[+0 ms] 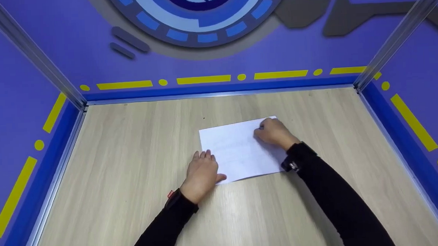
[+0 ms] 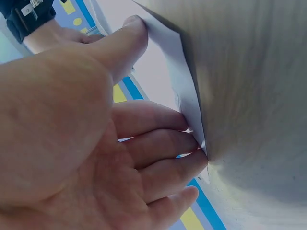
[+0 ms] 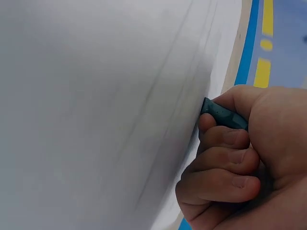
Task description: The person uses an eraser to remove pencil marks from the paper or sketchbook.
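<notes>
A white sheet of paper (image 1: 238,151) lies on the wooden table, slightly turned. My left hand (image 1: 202,172) rests at its near left corner, fingers fairly straight along the left edge and thumb on the near edge. In the left wrist view the paper's edge (image 2: 184,76) lifts a little off the table beside the fingertips (image 2: 194,160). Over the paper's far right part, my right hand (image 1: 275,132) grips a small dark teal eraser-like block (image 3: 223,115) in curled fingers. One end of the block sticks out close over the paper; the rest is hidden in the hand.
The pale wooden table (image 1: 131,141) is bounded by a blue-purple back wall (image 1: 71,44) and side walls with yellow dashes. Metal strips (image 1: 217,95) run along the table's edges. Faint grey streaks show across the paper in the right wrist view.
</notes>
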Demonstrator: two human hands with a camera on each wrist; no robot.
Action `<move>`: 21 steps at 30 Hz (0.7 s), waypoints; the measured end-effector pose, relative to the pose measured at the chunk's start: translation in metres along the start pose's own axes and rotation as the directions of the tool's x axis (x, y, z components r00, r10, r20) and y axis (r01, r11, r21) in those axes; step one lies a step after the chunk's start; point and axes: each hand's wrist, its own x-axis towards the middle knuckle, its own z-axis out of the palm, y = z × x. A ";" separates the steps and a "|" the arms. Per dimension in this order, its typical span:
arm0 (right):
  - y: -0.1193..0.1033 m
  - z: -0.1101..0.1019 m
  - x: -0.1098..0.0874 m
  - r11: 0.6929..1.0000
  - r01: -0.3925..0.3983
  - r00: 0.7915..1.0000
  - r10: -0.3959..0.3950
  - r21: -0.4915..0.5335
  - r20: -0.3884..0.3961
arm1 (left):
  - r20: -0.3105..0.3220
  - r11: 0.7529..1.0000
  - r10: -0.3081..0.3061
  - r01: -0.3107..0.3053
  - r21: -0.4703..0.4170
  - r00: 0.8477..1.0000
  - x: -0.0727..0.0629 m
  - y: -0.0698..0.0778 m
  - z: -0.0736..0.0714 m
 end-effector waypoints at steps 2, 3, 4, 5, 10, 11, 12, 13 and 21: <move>0.016 -0.007 0.000 0.999 -0.035 0.999 0.035 0.002 0.001 | 0.012 1.000 -0.004 0.004 -0.011 1.000 0.000 0.000 0.000; 0.022 -0.011 -0.002 0.999 -0.053 0.999 0.053 0.005 0.004 | 0.015 1.000 -0.005 0.005 -0.014 1.000 0.000 0.000 0.000; 0.022 -0.018 -0.007 0.996 -0.085 0.996 0.085 0.007 0.015 | 0.016 1.000 -0.005 0.005 -0.016 1.000 0.000 0.000 0.000; 0.022 -0.025 -0.012 0.995 -0.100 0.995 0.100 0.014 0.027 | 0.016 1.000 -0.005 0.006 -0.018 1.000 0.000 0.000 0.000; 0.024 -0.031 -0.021 0.989 -0.146 0.989 0.145 0.018 0.040 | 0.001 1.000 0.000 0.000 -0.024 1.000 -0.001 -0.001 0.000; 0.022 -0.031 -0.021 0.989 -0.150 0.988 0.149 0.011 0.042 | -0.003 1.000 0.003 -0.003 -0.028 1.000 -0.001 -0.002 0.000; 0.020 -0.030 -0.022 0.988 -0.152 0.988 0.152 0.001 0.041 | -0.006 0.999 0.007 -0.007 -0.037 1.000 -0.001 -0.003 0.000; 0.018 -0.030 -0.022 0.988 -0.152 0.988 0.152 -0.012 0.036 | -0.009 0.999 0.011 -0.012 -0.053 1.000 -0.001 -0.004 0.000; -0.005 -0.029 -0.022 0.976 -0.198 0.980 0.200 -0.096 0.009 | -0.029 0.983 0.032 -0.037 -0.182 0.999 -0.001 -0.015 -0.006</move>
